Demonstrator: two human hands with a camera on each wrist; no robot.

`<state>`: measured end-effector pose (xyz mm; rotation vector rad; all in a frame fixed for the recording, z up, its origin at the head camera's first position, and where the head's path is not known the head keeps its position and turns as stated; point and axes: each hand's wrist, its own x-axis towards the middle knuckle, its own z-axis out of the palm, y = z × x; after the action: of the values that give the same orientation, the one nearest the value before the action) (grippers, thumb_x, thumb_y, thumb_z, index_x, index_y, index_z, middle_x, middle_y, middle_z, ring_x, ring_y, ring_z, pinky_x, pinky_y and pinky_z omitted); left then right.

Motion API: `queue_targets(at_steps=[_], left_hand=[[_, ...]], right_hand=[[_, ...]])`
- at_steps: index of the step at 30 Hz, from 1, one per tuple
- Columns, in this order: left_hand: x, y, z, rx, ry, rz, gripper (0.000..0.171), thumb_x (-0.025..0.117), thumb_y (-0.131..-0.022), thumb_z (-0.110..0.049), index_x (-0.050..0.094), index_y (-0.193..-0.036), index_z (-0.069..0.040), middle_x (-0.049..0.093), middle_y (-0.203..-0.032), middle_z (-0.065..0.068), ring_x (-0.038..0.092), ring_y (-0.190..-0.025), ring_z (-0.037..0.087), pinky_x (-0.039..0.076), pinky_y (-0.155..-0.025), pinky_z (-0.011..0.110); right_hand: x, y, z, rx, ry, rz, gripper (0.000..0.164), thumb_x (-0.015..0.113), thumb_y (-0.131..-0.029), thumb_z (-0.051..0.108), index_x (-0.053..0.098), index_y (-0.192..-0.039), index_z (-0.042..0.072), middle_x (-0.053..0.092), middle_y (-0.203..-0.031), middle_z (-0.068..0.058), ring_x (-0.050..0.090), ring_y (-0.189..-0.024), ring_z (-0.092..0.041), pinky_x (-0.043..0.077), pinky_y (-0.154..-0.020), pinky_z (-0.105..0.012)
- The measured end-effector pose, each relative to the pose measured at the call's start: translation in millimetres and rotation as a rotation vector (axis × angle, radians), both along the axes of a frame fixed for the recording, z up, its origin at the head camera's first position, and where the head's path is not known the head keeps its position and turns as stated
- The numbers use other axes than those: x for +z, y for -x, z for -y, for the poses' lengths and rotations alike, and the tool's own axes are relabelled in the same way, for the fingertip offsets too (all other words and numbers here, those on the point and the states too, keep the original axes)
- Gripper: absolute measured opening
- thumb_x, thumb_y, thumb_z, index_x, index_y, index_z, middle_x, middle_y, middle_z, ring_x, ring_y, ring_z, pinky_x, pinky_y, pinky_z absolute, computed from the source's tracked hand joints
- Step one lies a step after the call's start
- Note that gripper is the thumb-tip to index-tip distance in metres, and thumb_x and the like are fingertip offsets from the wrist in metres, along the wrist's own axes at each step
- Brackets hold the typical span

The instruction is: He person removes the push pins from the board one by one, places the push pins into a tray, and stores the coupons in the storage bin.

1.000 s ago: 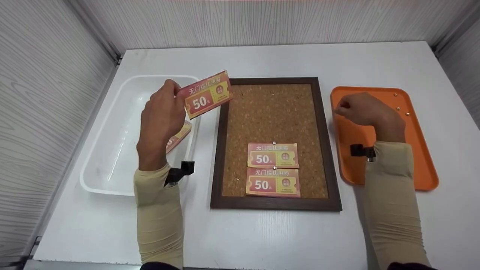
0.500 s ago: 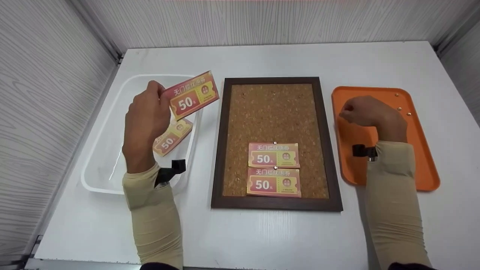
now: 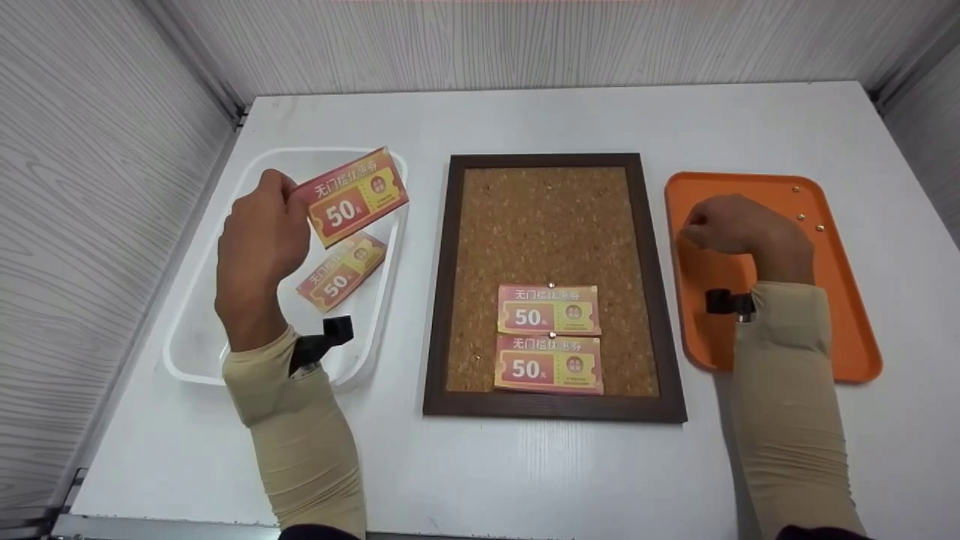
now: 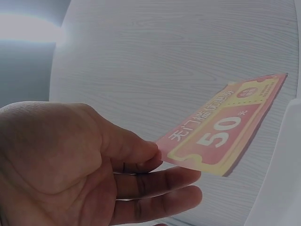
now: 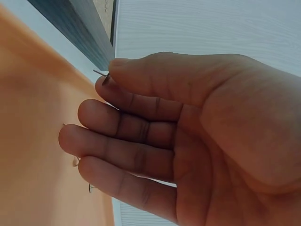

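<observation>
My left hand (image 3: 262, 240) pinches one corner of a pink and yellow coupon (image 3: 351, 196) marked 50, between thumb and forefinger. It hangs tilted over the white tub (image 3: 174, 330), above another coupon (image 3: 345, 271) inside. Over the orange tray (image 3: 847, 330), my right hand (image 3: 739, 225) pinches a thumbtack (image 5: 104, 77) between thumb and forefinger; its pin sticks out past the fingertips in the right wrist view. Between the hands lies a framed cork board (image 3: 547, 232). Near its bottom edge are an upper coupon (image 3: 548, 310) and a lower coupon (image 3: 548, 365), each with a tack at its top edge.
Three loose thumbtacks (image 3: 802, 217) lie in the upper right of the orange tray. Everything stands on a white table (image 3: 525, 480), with a wood-grain panel (image 3: 540, 45) behind it and another side panel (image 3: 82, 225) on the left.
My left hand has moved left with the coupon, away from the cork board and over the tub, uncovering more of the coupon inside. The right hand has shifted very slightly right and down.
</observation>
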<state>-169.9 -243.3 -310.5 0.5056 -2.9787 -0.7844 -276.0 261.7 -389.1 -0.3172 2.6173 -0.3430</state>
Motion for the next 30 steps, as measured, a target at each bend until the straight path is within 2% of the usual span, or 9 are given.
queue_targets(at_steps=[5,10,12,14,18,26,30], left_hand=[[-1.9,-1.5,7.9,0.017,-0.017,0.019,0.040,0.029,-0.102,-0.038,0.043,-0.122,-0.006,0.060,-0.113,0.018,0.053,-0.091,0.030,0.040,-0.068,0.037],[-3.7,-4.1,15.4,0.012,0.008,0.036,0.039,0.030,-0.102,-0.036,0.044,-0.120,-0.005,0.060,-0.109,0.019,0.053,-0.088,0.030,0.040,-0.066,0.037],[-4.4,-5.1,19.0,0.004,0.021,0.055,0.038,0.030,-0.102,-0.035,0.044,-0.119,-0.004,0.059,-0.108,0.019,0.052,-0.086,0.030,0.039,-0.066,0.038],[-4.9,-5.5,22.6,0.001,0.017,0.072,0.039,0.030,-0.102,-0.035,0.045,-0.120,-0.004,0.058,-0.108,0.019,0.051,-0.086,0.030,0.039,-0.066,0.038],[-6.9,-5.4,30.0,0.023,0.002,0.082,0.042,0.028,-0.102,-0.037,0.044,-0.122,-0.004,0.058,-0.111,0.020,0.050,-0.087,0.030,0.038,-0.066,0.037],[-10.3,-4.7,37.1,0.061,-0.035,0.114,0.046,0.027,-0.102,-0.038,0.042,-0.127,-0.003,0.056,-0.118,0.021,0.048,-0.092,0.031,0.039,-0.067,0.037],[-13.3,-3.7,39.0,0.054,-0.032,0.166,0.044,0.029,-0.102,-0.036,0.042,-0.128,-0.003,0.055,-0.119,0.021,0.048,-0.094,0.032,0.039,-0.070,0.038]], right_hand=[[-0.8,-0.4,-0.2,0.001,0.003,0.003,0.037,0.042,-0.100,0.031,0.064,-0.114,0.005,0.061,-0.099,-0.013,0.051,-0.084,-0.026,0.042,-0.069,-0.041],[-1.6,0.5,-1.7,0.006,0.006,0.007,0.034,0.042,-0.099,0.028,0.066,-0.111,0.007,0.060,-0.096,-0.012,0.049,-0.083,-0.024,0.039,-0.069,-0.041],[-1.8,1.0,-2.6,0.007,0.007,0.013,0.035,0.041,-0.099,0.029,0.066,-0.113,0.008,0.061,-0.101,-0.014,0.049,-0.085,-0.026,0.040,-0.070,-0.042],[-2.0,1.4,-3.3,0.008,0.006,0.016,0.038,0.042,-0.099,0.030,0.064,-0.119,0.007,0.061,-0.113,-0.016,0.052,-0.092,-0.028,0.043,-0.075,-0.045],[-3.0,2.5,-3.4,0.003,0.002,0.026,0.040,0.043,-0.100,0.032,0.063,-0.123,0.005,0.059,-0.125,-0.021,0.054,-0.101,-0.032,0.045,-0.083,-0.051],[-5.3,3.2,-3.4,0.010,-0.011,0.024,0.039,0.043,-0.100,0.028,0.063,-0.123,0.003,0.059,-0.126,-0.023,0.055,-0.106,-0.035,0.045,-0.088,-0.055],[-6.9,2.9,-4.6,0.014,-0.007,0.028,0.039,0.043,-0.100,0.027,0.063,-0.123,0.003,0.057,-0.127,-0.025,0.055,-0.109,-0.038,0.044,-0.090,-0.057]])
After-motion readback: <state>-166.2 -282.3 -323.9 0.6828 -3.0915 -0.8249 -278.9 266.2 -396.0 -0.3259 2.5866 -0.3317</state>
